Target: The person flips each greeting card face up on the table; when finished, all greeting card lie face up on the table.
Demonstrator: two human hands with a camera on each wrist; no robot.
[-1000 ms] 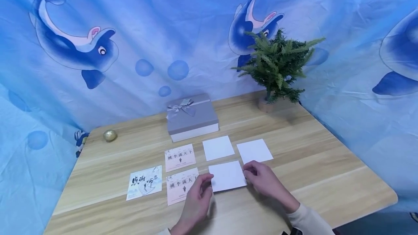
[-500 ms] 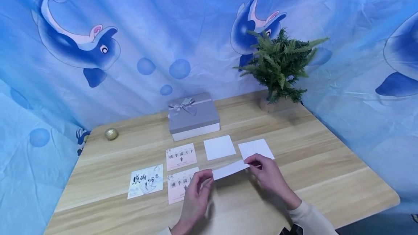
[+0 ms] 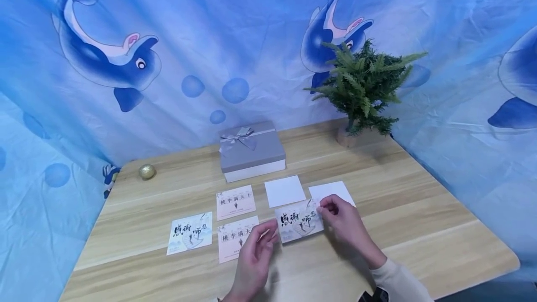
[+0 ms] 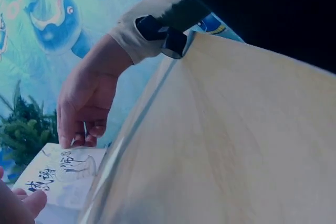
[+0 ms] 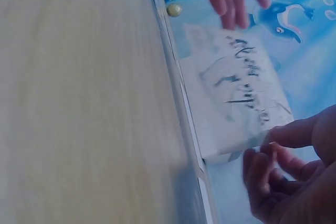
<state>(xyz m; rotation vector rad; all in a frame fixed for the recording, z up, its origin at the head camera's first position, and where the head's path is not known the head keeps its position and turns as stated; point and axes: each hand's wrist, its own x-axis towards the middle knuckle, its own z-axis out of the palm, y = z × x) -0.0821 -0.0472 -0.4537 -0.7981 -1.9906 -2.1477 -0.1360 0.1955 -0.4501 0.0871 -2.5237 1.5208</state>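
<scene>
A printed greeting card [image 3: 299, 222] with black brush lettering is held up just above the table, its lettered face showing. My right hand [image 3: 343, 225] pinches its right edge between thumb and fingers; the right wrist view shows this grip on the card [image 5: 236, 93]. At the card's left edge is my left hand [image 3: 256, 257], its fingertips by the edge and its fingers fairly straight in the right wrist view. Left of that hand lie two pink cards [image 3: 236, 202] and a similar lettered card [image 3: 190, 233]. Two cards with blank white faces [image 3: 285, 191] lie behind the held one.
A grey gift box [image 3: 253, 150] with a ribbon bow stands at the back of the wooden table [image 3: 419, 218]. A small artificial fir tree [image 3: 361, 87] is at the back right, and a gold ball [image 3: 147, 171] at the back left. A dolphin-print curtain hangs behind.
The card between my hands was white side up, was lifted and tilted, and now shows its lettered side. The other cards have stayed in place; the head view has shifted slightly.
</scene>
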